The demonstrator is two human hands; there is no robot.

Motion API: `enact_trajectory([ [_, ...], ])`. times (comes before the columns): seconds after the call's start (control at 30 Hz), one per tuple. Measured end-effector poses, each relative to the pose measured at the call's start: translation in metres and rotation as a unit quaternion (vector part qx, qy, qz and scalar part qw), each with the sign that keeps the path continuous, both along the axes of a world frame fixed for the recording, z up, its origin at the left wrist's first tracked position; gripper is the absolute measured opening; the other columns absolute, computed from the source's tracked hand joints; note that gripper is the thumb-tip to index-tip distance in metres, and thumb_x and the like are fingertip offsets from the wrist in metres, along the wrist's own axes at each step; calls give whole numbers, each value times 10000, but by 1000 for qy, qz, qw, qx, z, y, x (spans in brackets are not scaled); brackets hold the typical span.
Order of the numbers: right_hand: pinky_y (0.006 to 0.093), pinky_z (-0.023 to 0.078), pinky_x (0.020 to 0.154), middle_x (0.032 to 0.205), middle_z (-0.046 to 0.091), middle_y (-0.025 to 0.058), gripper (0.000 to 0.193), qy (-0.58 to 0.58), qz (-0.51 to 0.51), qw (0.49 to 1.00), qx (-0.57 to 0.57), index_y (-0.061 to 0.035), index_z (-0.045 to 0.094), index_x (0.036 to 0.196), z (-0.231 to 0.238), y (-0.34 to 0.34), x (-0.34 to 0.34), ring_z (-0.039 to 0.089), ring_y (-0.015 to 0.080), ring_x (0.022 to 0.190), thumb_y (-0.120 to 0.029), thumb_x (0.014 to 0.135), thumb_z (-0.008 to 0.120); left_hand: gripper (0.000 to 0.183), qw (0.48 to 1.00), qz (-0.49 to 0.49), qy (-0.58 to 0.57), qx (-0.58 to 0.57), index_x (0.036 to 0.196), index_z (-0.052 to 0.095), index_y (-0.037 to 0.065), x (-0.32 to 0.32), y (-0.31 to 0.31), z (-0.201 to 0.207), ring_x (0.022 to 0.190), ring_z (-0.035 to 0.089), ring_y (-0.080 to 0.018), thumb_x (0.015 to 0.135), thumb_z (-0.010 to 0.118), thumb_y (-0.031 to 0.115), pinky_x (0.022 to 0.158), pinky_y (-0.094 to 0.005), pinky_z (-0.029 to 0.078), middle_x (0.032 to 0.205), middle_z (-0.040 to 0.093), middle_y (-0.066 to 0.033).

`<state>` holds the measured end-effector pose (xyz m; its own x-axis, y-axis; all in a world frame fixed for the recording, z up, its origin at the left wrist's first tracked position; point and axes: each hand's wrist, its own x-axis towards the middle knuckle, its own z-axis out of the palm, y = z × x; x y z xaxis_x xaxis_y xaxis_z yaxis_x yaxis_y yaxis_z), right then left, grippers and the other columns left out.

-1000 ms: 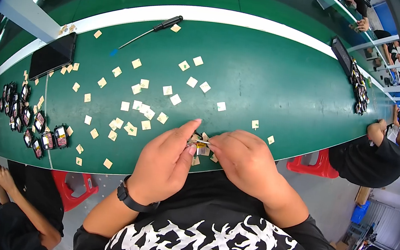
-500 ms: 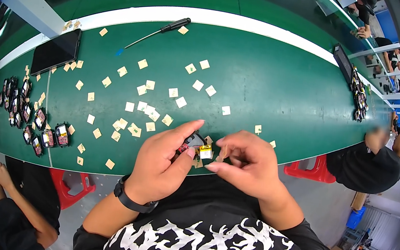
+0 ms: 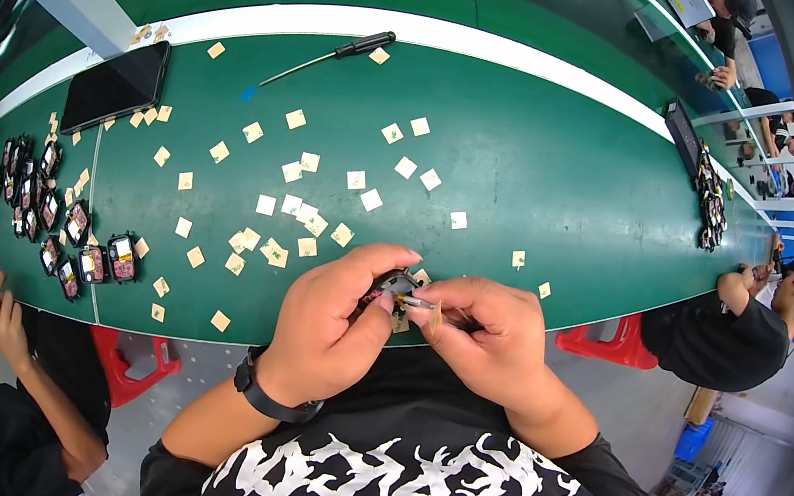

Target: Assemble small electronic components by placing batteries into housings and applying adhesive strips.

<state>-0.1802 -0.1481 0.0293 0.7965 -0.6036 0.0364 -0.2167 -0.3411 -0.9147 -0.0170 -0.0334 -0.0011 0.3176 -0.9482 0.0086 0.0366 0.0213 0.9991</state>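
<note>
Bringing thumb and fingertips together, the right hand (image 3: 491,336) now pinches a small flat silvery piece (image 3: 418,302); half a second ago those fingers were spread apart beside it, and its yellow-and-white face lay toward the camera. Now it shows nearly edge-on. It sits between the two hands, at the right-hand edge of a dark, rounded plastic casing (image 3: 400,279). The left hand (image 3: 333,315) holds that casing between curled fingers and thumb, covering much of it. A thin tan paper scrap (image 3: 438,320) shows by the right fingertips; whether it is gripped too, I cannot tell. Both forearms angle inward, with the hands just above the near edge of a green tabletop (image 3: 549,158). At the left, a co-worker's hand (image 3: 4,322), earlier lower and holding something small, is now raised with fingers extended.
</note>
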Motion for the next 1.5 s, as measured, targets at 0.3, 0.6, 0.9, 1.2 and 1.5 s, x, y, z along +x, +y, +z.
enact_trajectory([
  [0.3,275,556,630,910,743,131,159,-6,-24,1000,-4,23,739,1003,-3,0,7,718,157,748,41,848,764,362,996,16,-81,-26,1276,607,-22,-3,0,-4,880,676,-238,922,537,-49,804,-319,528,1067,689,-144],
  [0.6,245,472,633,867,681,69,107,36,-69,985,154,31,754,1006,1,2,11,594,88,720,-50,938,734,457,983,6,-172,-64,1408,502,-30,-2,-1,-2,912,665,-345,952,536,-41,806,-399,537,1122,657,-207],
  [0.9,221,455,593,852,634,21,88,6,-89,974,209,33,728,924,-9,-5,16,583,53,711,-21,884,785,443,991,7,-124,-44,1377,552,-47,0,-1,0,827,649,-251,935,582,-25,769,-336,527,1052,676,-178],
  [1.2,201,521,549,815,703,55,191,81,-85,946,301,12,638,938,-1,-22,26,668,81,691,26,843,804,455,989,-7,-142,-51,1371,556,-35,2,1,-4,836,677,-266,917,570,-42,773,-344,532,1013,690,-163],
  [1.5,188,423,540,780,676,2,152,99,-48,935,339,1,680,900,3,-26,24,580,23,671,-81,881,807,460,987,-24,-157,-14,1386,528,-33,1,2,2,837,690,-296,927,562,-43,764,-364,545,1042,686,-183],
])
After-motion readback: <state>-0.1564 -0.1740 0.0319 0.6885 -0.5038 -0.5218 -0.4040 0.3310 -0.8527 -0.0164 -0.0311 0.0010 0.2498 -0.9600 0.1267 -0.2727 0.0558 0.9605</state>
